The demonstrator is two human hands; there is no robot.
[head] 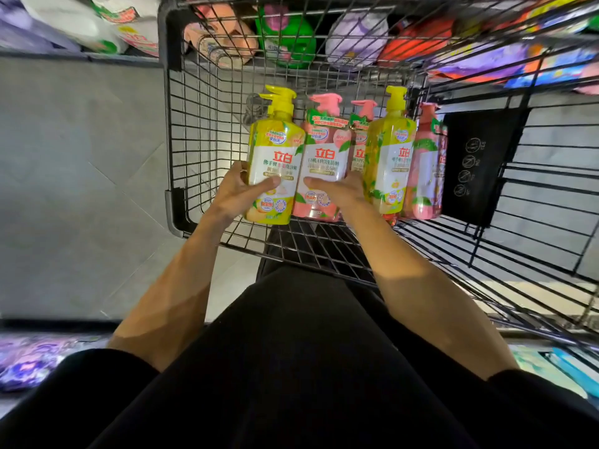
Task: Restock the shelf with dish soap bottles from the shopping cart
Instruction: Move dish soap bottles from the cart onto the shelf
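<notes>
I'm on the pick-up — left hand (240, 188) curled round the yellow bottle (275, 150), right hand (340, 191) round the pink bottle (322, 157), both inside the cart (173, 209). Next — lift them straight up, clear of its rim.

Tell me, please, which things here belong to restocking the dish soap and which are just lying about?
Belong to the job: shopping cart; yellow bottle in the left hand; pink bottle in the right hand; second yellow bottle, rear pink bottle, far pink bottle.
Just lying about: green jug, purple pouch, white bags, black flap.
</notes>
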